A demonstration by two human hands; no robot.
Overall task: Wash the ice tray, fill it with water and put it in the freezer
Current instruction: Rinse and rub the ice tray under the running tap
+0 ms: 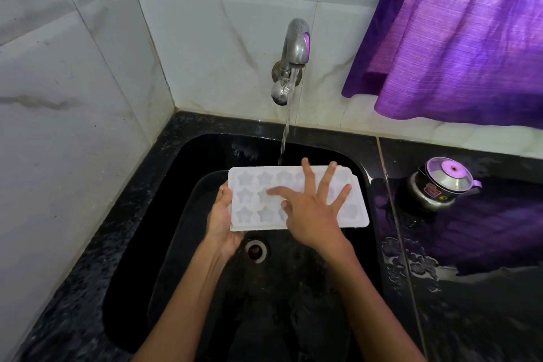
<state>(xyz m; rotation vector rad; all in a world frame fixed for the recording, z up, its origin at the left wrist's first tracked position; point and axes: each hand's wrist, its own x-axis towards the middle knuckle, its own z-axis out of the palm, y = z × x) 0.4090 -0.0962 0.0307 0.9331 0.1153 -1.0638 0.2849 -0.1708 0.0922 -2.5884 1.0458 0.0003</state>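
Over black sink (363, 185): left hand (221, 222) grips ice tray (252, 198), right hand (311, 210) spread atop.

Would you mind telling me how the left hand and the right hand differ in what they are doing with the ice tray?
The left hand grips the ice tray at its left end, thumb on the rim, while the right hand lies on top of it. The left hand's fingers curl under the tray; the right hand's fingers are straight and spread across the star moulds. Both touch the tray over the sink, near the running tap.
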